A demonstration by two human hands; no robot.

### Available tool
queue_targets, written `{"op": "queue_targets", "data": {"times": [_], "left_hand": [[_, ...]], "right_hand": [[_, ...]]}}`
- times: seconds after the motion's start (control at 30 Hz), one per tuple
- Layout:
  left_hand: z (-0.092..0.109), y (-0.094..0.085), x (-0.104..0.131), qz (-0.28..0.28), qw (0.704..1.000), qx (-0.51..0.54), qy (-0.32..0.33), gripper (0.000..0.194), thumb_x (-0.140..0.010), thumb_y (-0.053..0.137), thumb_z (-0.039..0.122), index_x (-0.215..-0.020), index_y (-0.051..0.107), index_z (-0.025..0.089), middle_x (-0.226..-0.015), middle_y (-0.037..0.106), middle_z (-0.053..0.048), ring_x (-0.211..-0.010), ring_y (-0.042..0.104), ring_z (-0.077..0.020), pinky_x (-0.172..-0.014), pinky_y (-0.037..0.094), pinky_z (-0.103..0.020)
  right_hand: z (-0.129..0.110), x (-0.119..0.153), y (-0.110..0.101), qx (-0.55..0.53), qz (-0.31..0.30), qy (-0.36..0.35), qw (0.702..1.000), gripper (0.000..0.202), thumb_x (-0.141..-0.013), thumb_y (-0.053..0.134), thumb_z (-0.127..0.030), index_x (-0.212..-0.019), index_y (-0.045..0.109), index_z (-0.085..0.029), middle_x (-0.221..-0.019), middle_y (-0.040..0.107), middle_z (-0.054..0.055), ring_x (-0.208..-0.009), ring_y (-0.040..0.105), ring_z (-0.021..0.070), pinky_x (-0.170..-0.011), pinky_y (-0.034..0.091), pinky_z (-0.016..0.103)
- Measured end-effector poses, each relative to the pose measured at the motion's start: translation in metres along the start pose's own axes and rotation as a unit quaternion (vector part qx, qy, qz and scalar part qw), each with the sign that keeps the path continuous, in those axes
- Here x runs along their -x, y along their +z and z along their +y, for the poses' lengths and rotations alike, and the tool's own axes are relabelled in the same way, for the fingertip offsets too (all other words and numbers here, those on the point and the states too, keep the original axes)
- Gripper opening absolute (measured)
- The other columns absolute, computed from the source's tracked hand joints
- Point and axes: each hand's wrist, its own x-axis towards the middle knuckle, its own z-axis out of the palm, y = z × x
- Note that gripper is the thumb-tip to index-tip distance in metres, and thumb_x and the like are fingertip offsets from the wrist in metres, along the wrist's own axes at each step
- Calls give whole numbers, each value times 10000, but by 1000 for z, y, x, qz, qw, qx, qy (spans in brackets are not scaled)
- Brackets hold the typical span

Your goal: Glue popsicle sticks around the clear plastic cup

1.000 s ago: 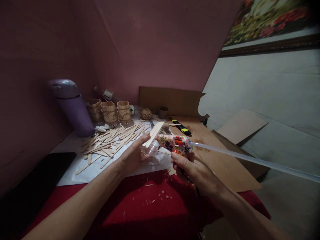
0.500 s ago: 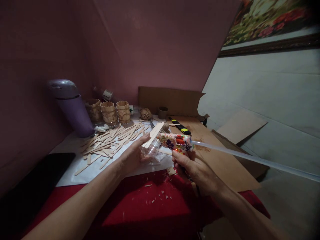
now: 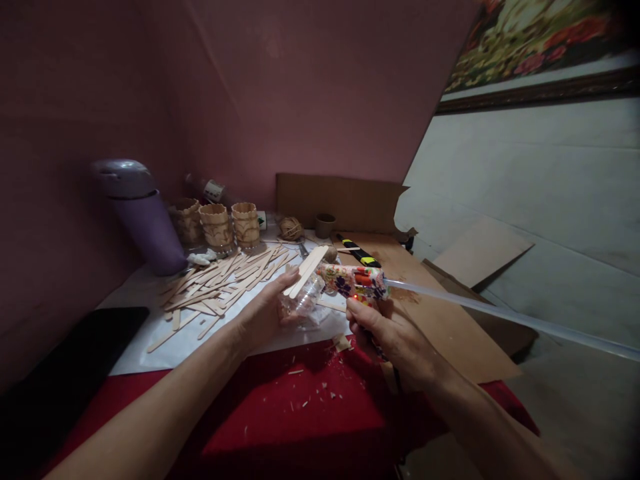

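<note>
My left hand (image 3: 270, 305) is closed around a clear plastic container (image 3: 306, 297), perhaps a cut bottle. Flat wooden craft sticks (image 3: 309, 270) lie side by side along its upper side; whether they are stuck on or only held by my thumb, I cannot tell. In my right hand (image 3: 387, 328) is a hot glue gun (image 3: 345, 280) with a flowery pattern and a small lit red light. Its nozzle points left, close to the right edge of the sticks. A long translucent glue stick (image 3: 475, 305) sticks out of its back.
Many loose craft sticks (image 3: 220, 287) lie on white paper (image 3: 135, 353) to the left. Behind stand stick-covered cups (image 3: 245, 227), a purple bottle (image 3: 147, 223), a twine ball (image 3: 290, 229) and a small pot (image 3: 325, 225). A utility knife (image 3: 360, 251) rests on cardboard (image 3: 450, 340). Scraps dot the red cloth (image 3: 280, 413).
The glue gun has shifted slightly to the right, its nozzle a little farther from the sticks. My left hand keeps the container almost still.
</note>
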Motion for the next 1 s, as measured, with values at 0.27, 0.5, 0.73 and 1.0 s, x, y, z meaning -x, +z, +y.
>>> {"op": "queue_targets", "data": {"times": [0.27, 0.5, 0.73, 1.0], "left_hand": [[1, 2, 1, 22, 1000, 12, 1, 599, -665, 842, 598, -1028, 584, 197, -592, 563, 42, -414, 356, -66, -539, 381, -244], [-2, 1, 0, 9, 1000, 15, 5, 544, -710, 801, 603, -1008, 598, 196, -566, 526, 47, -404, 285, -54, -496, 305, -226], [-2, 1, 0, -1, 1000, 15, 12, 490, -754, 777, 590, -1001, 589, 211, -574, 528, 47, -393, 261, -47, -498, 324, -226], [-2, 3, 0, 5, 1000, 9, 7, 479, -760, 769, 579, -1001, 561, 221, -559, 528, 50, -388, 285, -53, -513, 359, -226]], "right_hand": [[-1, -1, 1, -27, 0, 22, 999, 535, -934, 561, -655, -647, 516, -207, -537, 482, -42, -478, 428, 88, -494, 336, 244], [-5, 0, 0, 1, -3, 7, 1000, 510, -946, 557, -618, -652, 531, -202, -541, 483, -44, -482, 421, 85, -491, 330, 246], [-6, 3, -2, 27, -3, 5, 1000, 509, -968, 538, -612, -661, 511, -208, -604, 487, -33, -536, 407, 96, -509, 327, 258], [-7, 2, -5, 45, -7, 2, 999, 496, -986, 512, -609, -692, 530, -210, -627, 497, -26, -549, 397, 105, -499, 310, 267]]}}
